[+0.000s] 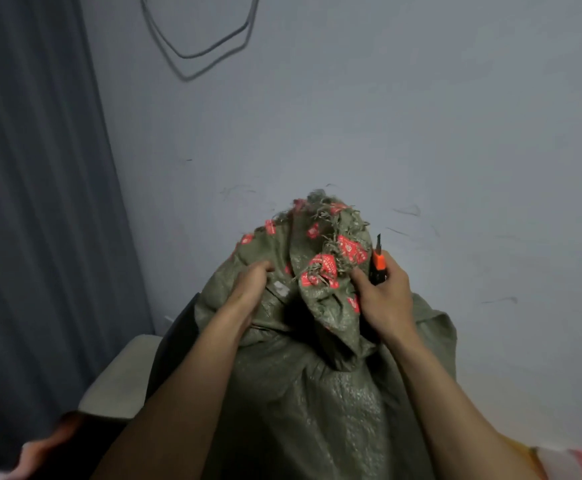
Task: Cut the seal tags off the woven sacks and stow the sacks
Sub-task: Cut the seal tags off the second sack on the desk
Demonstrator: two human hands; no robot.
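The woven sack (317, 410), gripped by the left hand (251, 285), showed seal tags (320, 271) just left of the right hand's (383, 296) clutched knife (378, 261).

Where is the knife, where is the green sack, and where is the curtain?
knife (379, 260): head view, on its orange middle, below the blade.
green sack (334, 403): head view, on its wide lower body.
curtain (33, 202): head view, on its folds at the left.

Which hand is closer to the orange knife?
Right. The right hand holds the orange knife; the left hand grips the green sack, apart from the knife.
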